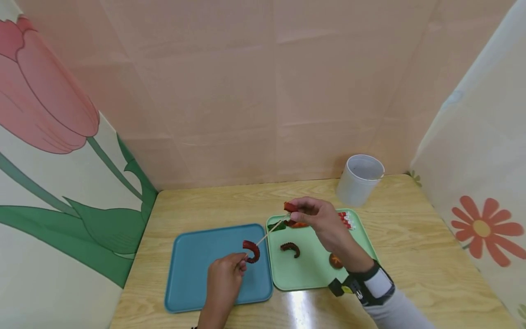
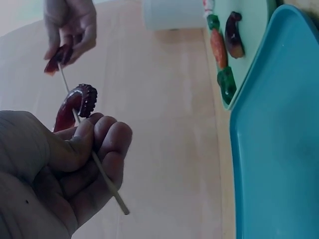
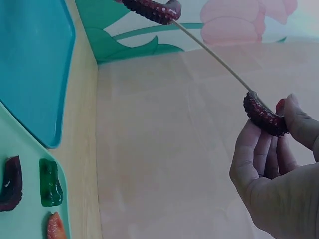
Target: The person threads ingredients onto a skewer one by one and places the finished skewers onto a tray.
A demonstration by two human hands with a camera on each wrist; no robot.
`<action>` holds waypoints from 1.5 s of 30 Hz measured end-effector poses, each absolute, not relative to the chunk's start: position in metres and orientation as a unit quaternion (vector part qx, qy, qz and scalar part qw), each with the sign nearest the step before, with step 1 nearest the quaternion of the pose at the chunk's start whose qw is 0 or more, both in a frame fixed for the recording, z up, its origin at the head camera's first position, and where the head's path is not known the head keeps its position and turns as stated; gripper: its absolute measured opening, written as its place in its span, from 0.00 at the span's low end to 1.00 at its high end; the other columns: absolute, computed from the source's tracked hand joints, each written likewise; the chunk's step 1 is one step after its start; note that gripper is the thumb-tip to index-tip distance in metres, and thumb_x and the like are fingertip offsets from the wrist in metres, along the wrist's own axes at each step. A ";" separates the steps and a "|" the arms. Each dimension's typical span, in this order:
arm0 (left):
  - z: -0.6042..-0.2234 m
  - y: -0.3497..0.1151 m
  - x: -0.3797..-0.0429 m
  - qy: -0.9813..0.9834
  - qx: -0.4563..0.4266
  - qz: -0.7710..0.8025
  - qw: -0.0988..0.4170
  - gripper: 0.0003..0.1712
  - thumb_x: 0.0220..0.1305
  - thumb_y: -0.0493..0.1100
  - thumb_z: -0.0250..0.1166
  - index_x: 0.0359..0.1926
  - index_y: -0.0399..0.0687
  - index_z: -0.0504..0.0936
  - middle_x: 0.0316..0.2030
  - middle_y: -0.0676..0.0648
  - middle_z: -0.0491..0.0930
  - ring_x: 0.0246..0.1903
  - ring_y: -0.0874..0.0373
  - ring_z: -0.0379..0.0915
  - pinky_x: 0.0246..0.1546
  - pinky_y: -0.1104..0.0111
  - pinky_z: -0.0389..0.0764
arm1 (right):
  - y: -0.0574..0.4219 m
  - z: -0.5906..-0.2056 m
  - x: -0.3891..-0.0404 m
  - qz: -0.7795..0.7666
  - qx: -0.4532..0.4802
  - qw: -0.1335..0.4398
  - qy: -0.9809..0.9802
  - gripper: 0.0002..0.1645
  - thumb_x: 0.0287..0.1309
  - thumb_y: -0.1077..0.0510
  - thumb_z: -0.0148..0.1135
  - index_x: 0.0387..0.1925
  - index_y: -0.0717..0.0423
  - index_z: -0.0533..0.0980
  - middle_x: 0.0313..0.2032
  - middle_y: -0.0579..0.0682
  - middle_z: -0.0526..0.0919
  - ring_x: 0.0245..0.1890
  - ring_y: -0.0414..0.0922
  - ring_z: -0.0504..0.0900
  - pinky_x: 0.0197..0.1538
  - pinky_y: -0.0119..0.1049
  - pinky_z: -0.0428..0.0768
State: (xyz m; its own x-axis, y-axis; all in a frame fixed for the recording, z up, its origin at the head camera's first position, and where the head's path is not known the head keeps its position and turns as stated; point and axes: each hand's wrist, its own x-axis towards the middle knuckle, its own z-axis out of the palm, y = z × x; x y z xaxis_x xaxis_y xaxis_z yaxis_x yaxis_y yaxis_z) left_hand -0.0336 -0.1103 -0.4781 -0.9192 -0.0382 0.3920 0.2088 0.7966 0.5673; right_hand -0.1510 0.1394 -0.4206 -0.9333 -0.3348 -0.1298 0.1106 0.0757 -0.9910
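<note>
My left hand (image 1: pixel 225 276) pinches a thin wooden skewer (image 1: pixel 269 234) near its lower end, which sticks out below the fingers in the left wrist view. Just beyond those fingertips, a curled dark red octopus tentacle piece (image 1: pixel 256 251) is threaded on the stick. At the skewer's far end, my right hand (image 1: pixel 326 224) grips a second tentacle piece (image 3: pixel 261 117) between thumb and fingers, and the stick's tip runs into it. Both hands are raised, the left over the blue tray (image 1: pixel 197 265), the right over the green tray (image 1: pixel 308 274).
On the green tray lie another tentacle piece (image 1: pixel 291 247), a green piece (image 3: pixel 50 181), an orange-red piece (image 3: pixel 56 226), a brown mushroom-like piece (image 1: pixel 334 261) partly behind the right arm, and red-and-white pieces (image 1: pixel 345 219). A white bucket (image 1: pixel 356 185) stands at the back right.
</note>
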 end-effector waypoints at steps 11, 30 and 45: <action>-0.470 -0.097 -0.041 -0.921 -0.081 -0.285 0.252 0.18 0.45 0.18 0.71 0.31 0.43 0.91 0.20 0.53 0.85 0.17 0.69 0.79 0.21 0.76 0.80 | 0.100 -0.443 -0.127 -0.655 -0.136 0.206 0.715 0.19 0.59 0.57 0.74 0.48 0.66 0.83 0.55 0.59 0.84 0.45 0.43 0.85 0.36 0.38 0.88; -0.471 -0.112 -0.041 -0.917 -0.053 -0.293 0.266 0.14 0.48 0.21 0.74 0.31 0.41 0.91 0.20 0.51 0.86 0.16 0.67 0.80 0.19 0.82 0.78 | 0.111 -0.483 -0.142 -0.435 -0.243 0.184 0.847 0.23 0.55 0.57 0.77 0.52 0.58 0.82 0.49 0.55 0.84 0.50 0.51 0.83 0.48 0.41 0.85; -0.472 -0.121 -0.038 -0.920 -0.042 -0.284 0.267 0.13 0.48 0.21 0.74 0.31 0.42 0.91 0.21 0.52 0.86 0.16 0.67 0.80 0.20 0.77 0.80 | 0.107 -0.565 -0.142 -0.183 -0.260 0.011 0.948 0.12 0.53 0.71 0.70 0.35 0.52 0.86 0.31 0.46 0.78 0.35 0.44 0.75 0.29 0.37 0.80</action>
State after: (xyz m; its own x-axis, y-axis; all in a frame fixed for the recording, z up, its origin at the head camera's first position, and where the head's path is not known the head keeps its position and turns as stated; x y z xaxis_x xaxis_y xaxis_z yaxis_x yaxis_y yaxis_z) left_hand -0.0381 -0.1209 -0.4722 -0.8539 -0.0746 0.5150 0.2292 0.8346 0.5009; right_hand -0.1421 0.1067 -0.5651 -0.8648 -0.4967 0.0739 -0.4884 0.7979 -0.3532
